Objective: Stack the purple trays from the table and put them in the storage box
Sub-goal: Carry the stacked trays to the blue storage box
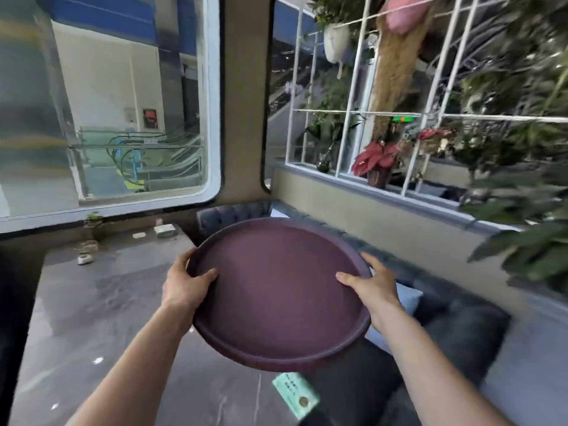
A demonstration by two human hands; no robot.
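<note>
A round purple tray (276, 299) with a raised rim is held up in the air in front of me, above the right edge of a dark grey table (107, 333). My left hand (184, 284) grips its left rim, thumb on the inside. On the opposite rim my right hand (373, 284) holds on in the same way. Whether more trays lie under the top one I cannot tell. No storage box is in view.
A dark tufted sofa (455, 327) with a pale cushion (408, 298) runs along the right wall. A green card (296, 395) lies at the table's near edge. Small pots (87, 250) stand at the table's far end. Plants hang behind a white window grid (430, 115).
</note>
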